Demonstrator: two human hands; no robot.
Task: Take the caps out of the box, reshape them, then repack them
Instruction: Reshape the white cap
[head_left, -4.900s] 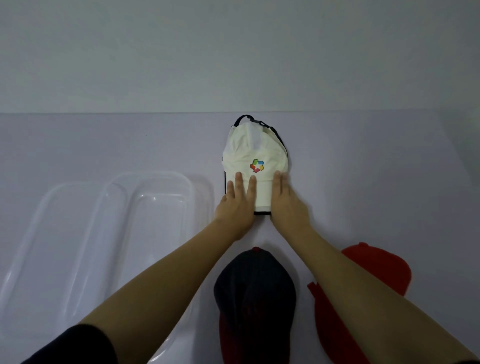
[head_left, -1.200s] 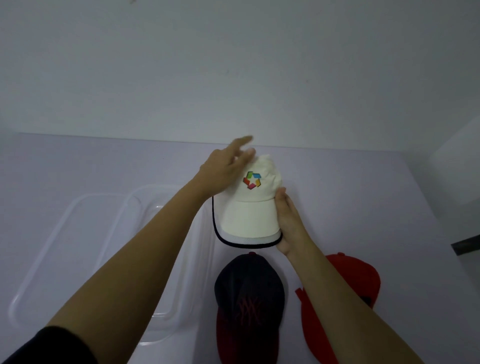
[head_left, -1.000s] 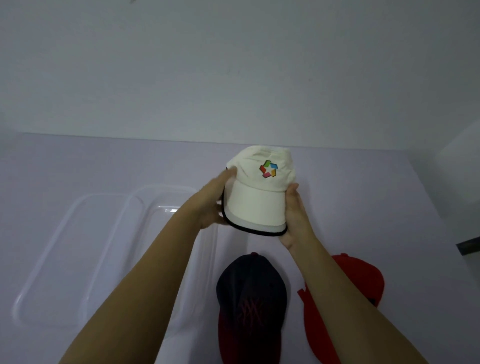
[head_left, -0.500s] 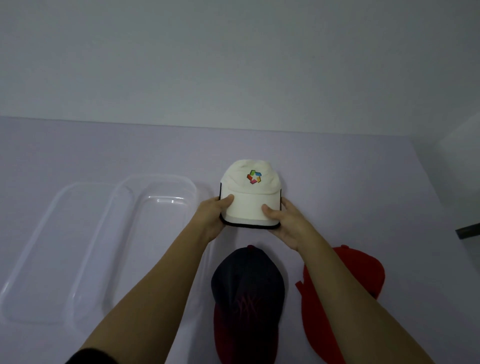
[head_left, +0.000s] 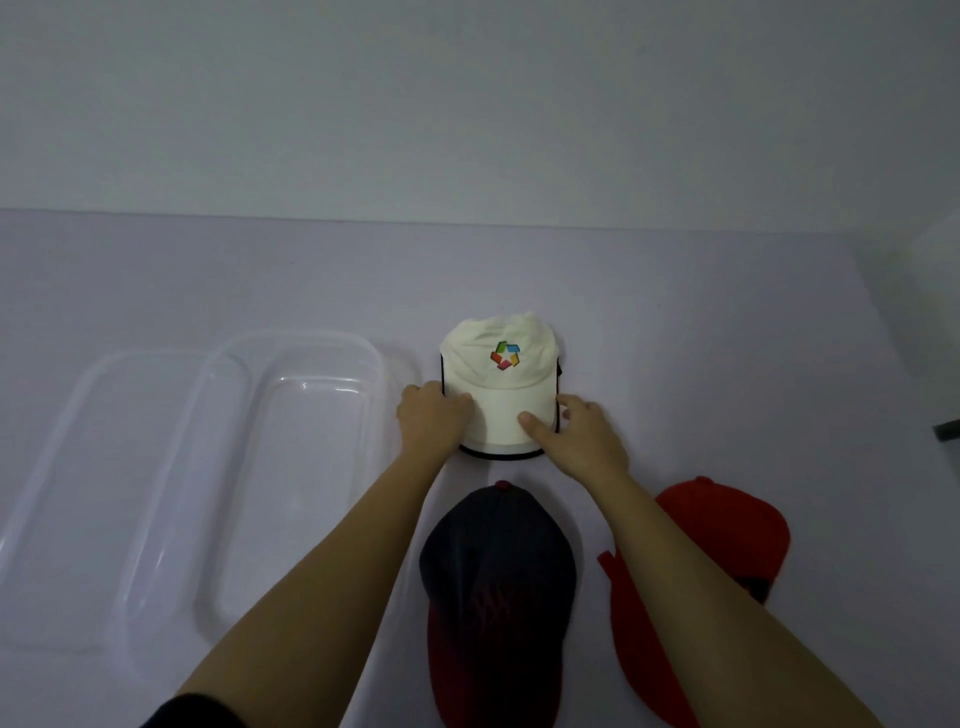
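Note:
A cream cap (head_left: 501, 379) with a coloured logo and black trim sits on the pale table, its brim toward me. My left hand (head_left: 431, 418) grips the brim's left edge. My right hand (head_left: 582, 439) holds the right edge, thumb on top of the brim. A dark navy cap (head_left: 496, 582) with a red brim lies nearer to me, between my forearms. A red cap (head_left: 722, 540) lies to its right, partly hidden by my right forearm. The clear plastic box (head_left: 296, 467) stands open and empty at the left.
A clear lid or second tray (head_left: 67, 493) lies left of the box, overlapping it. A white wall rises behind the table's far edge. A pale surface and a dark object (head_left: 948, 431) show at the right edge.
The cream cap, flat under both hands at first, was lifted and turned in the air, then lowered onto the table. Both hands now hold its brim by the sides.

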